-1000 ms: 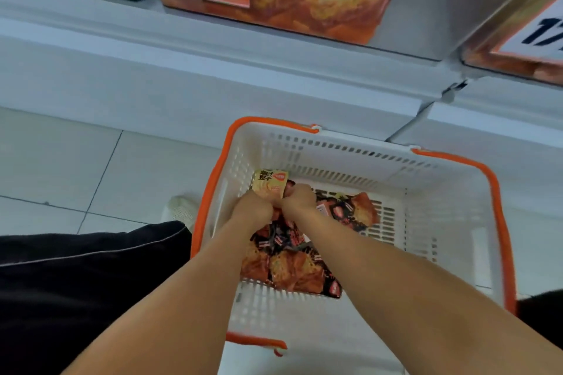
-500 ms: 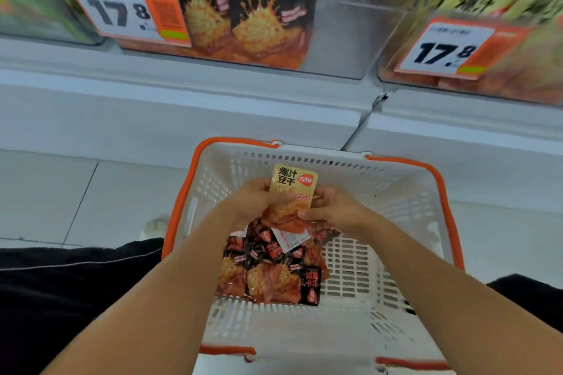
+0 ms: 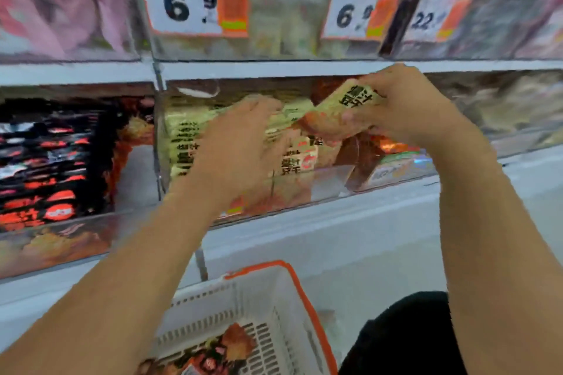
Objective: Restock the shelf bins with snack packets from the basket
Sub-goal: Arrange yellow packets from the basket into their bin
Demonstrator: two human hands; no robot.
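Yellow packet (image 3: 355,100) pinched in the right hand (image 3: 399,106), held up in front of the middle bin (image 3: 304,189) on the lower shelf, tilted with its printed end toward one o'clock. Looks light and soft, a thin crinkly film pouch likely to bend under a squeeze and slide against its neighbours. Best taken by an edge or corner seam rather than the belly (contents probably crushable, though that is a guess). Fingers of the right hand curled round the packet's upper end, with reddish wrapping bunched beneath; impossible to say whether that is a second packet.

Left hand (image 3: 240,143) at nine o'clock of the packet, fingers spread and relaxed, reaching into the same bin against the row of yellow packets (image 3: 182,146) already standing there; gripping nothing that can be made out through the blur.

Clear front wall of the bin in the way of a straight push, so likely a drop in over the top edge. Upper shelf rail (image 3: 274,70) close overhead at twelve o'clock, leaving little room. Black packets (image 3: 45,161) in the neighbouring bin at nine o'clock, behind a divider. Price tags (image 3: 182,0) on the upper bins at eleven and one o'clock.

White basket (image 3: 292,307) with orange rim down at six o'clock, more reddish packets (image 3: 219,353) left inside, so restocking seems unfinished.
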